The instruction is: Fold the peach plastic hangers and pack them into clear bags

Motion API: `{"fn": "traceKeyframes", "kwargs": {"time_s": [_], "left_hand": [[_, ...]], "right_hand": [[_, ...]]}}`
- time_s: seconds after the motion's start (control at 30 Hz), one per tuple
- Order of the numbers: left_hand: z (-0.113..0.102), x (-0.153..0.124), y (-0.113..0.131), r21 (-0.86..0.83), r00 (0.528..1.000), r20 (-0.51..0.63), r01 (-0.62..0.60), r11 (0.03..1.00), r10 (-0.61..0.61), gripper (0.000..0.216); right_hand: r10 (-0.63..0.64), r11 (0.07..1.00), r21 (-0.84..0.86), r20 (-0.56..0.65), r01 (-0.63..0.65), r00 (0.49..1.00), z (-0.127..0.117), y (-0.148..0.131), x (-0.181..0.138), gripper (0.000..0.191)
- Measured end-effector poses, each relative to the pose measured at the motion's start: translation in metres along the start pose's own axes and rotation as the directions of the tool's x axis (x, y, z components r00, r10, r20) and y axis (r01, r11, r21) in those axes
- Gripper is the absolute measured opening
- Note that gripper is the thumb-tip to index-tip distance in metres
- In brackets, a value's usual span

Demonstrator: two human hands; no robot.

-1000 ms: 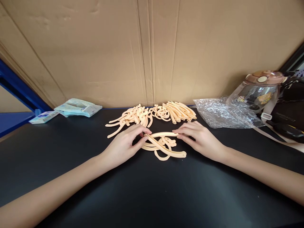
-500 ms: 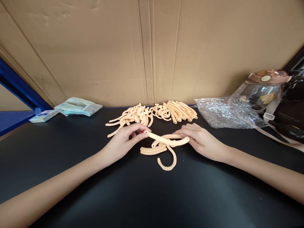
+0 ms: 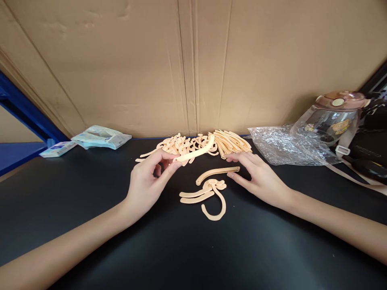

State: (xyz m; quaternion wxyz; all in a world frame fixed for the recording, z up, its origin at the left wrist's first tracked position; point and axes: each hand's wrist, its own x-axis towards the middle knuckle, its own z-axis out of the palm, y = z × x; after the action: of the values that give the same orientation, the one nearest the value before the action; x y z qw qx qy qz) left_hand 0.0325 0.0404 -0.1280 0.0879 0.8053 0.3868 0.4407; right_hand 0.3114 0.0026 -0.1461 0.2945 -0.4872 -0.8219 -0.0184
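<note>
Between the thumb and fingers of my left hand (image 3: 151, 181) is a curved beige hanger arm (image 3: 195, 154), held by its near end and raised at a slant, a small hole at that end. My right hand (image 3: 256, 173) is open, thumb and fingers apart around the right end of a second hanger arm (image 3: 216, 173), which seems to lie on the table. Just below it rests a folding hanger (image 3: 222, 199) with a curved hook, its two short arms (image 3: 196, 197) pointing left. Whether the right thumb touches the second arm, I cannot tell.
Behind my hands are a pile of hanger hooks (image 3: 175, 144) and a stack of hanger arms (image 3: 231, 141). A clear plastic bag (image 3: 281, 145) and a strapped bottle (image 3: 338, 117) are at the right. Tissue packs (image 3: 101, 137) lie at the left, before a cardboard wall (image 3: 127, 72).
My left hand has tilted its hanger arm so the far end points up and away. My right hand's fingers have spread, and the second arm now lies apart from the folding hanger.
</note>
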Motion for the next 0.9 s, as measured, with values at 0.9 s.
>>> {"fn": "traceKeyframes", "kwargs": {"time_s": [0.9], "left_hand": [[0.009,-0.012,0.013,0.035,0.839,0.406,-0.411,0.911,0.362,0.031]], "right_hand": [[0.14,0.973,0.204,-0.156,-0.106,0.978,-0.001,0.011,0.001,0.016]]}}
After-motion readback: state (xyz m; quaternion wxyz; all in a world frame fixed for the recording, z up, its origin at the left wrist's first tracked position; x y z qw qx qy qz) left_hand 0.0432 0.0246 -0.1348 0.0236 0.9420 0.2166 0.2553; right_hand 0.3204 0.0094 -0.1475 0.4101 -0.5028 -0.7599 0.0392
